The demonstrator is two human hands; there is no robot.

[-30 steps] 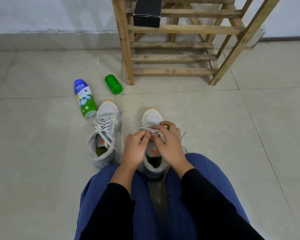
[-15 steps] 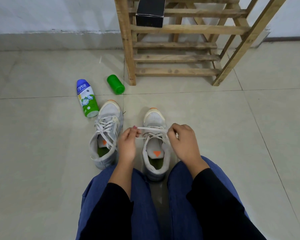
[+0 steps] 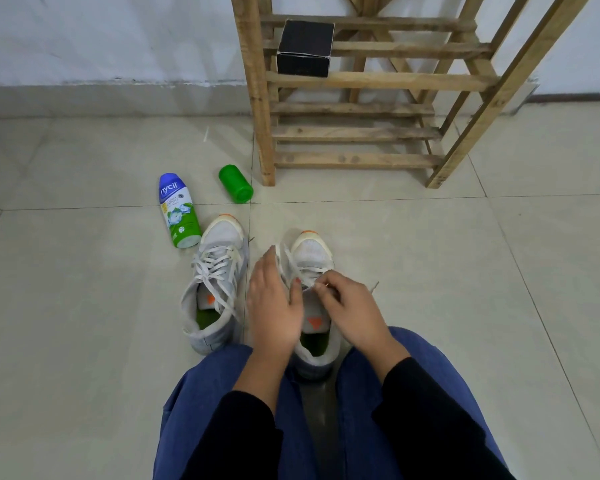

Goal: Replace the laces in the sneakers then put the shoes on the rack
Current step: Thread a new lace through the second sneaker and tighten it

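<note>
While the left hand (image 3: 274, 303) and right hand (image 3: 355, 315) each pinch the white lace (image 3: 289, 263) in a narrow grip over the sneaker (image 3: 311, 249) on the floor (image 3: 430, 254), I'd say pulling both ends evenly would seat the crossing flat.

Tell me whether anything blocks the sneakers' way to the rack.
Nothing visible does: bare floor lies between sneakers and rack. The green cap and bottle lie left of its leg; a black box fills only one shelf's left end.

Pale tiled floor (image 3: 84, 341) (white wall (image 3: 101, 36) behind)
</note>
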